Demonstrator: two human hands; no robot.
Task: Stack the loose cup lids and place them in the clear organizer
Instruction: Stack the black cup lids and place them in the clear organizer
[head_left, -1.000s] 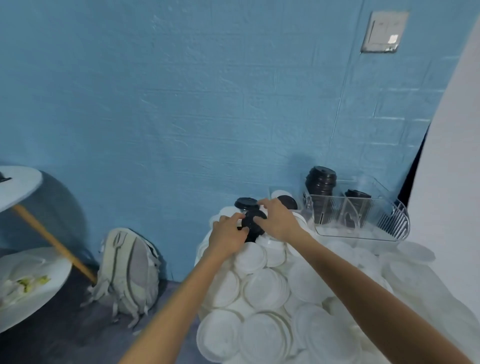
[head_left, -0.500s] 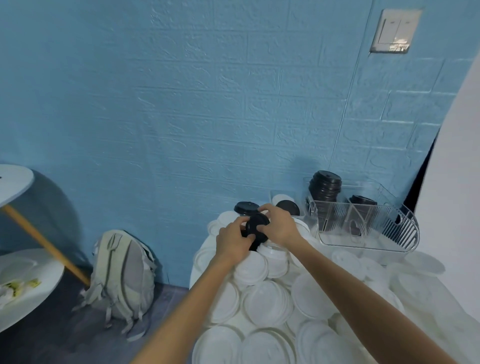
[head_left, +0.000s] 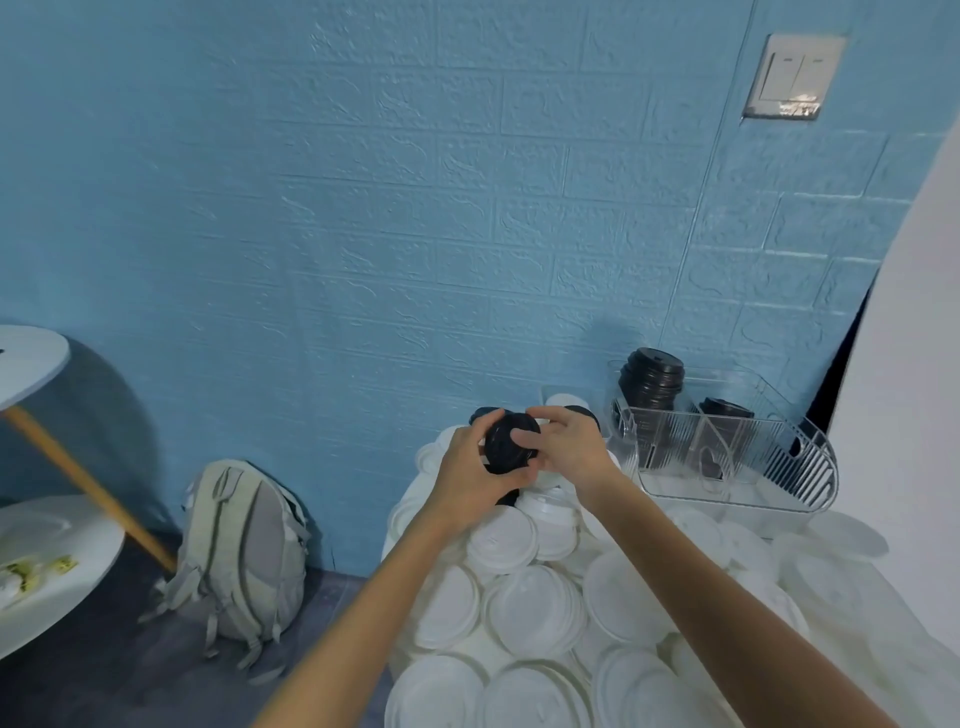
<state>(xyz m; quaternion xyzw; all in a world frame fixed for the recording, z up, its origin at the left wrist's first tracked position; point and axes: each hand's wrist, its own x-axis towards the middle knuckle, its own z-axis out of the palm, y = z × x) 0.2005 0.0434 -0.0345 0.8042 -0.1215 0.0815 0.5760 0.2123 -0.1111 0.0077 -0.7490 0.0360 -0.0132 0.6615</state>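
A small stack of black cup lids (head_left: 506, 448) is held between both hands above a heap of white lids (head_left: 530, 613). My left hand (head_left: 470, 470) grips the stack from the left and below. My right hand (head_left: 563, 449) holds it from the right, its thumb lying across the top lid. The clear organizer (head_left: 727, 457) stands to the right by the wall, with a tall stack of black lids (head_left: 650, 382) in its back left section and a lower black stack (head_left: 724, 410) beside it.
White lids cover the whole table surface (head_left: 831, 597) around and below the hands. A grey backpack (head_left: 244, 551) leans on the blue wall on the floor at left. A round white two-tier side table (head_left: 31, 358) stands at far left. A white panel (head_left: 914, 364) borders the right.
Both hands have closed in tighter round the black lids and lifted them a little above the white heap. The camera has come nearer.
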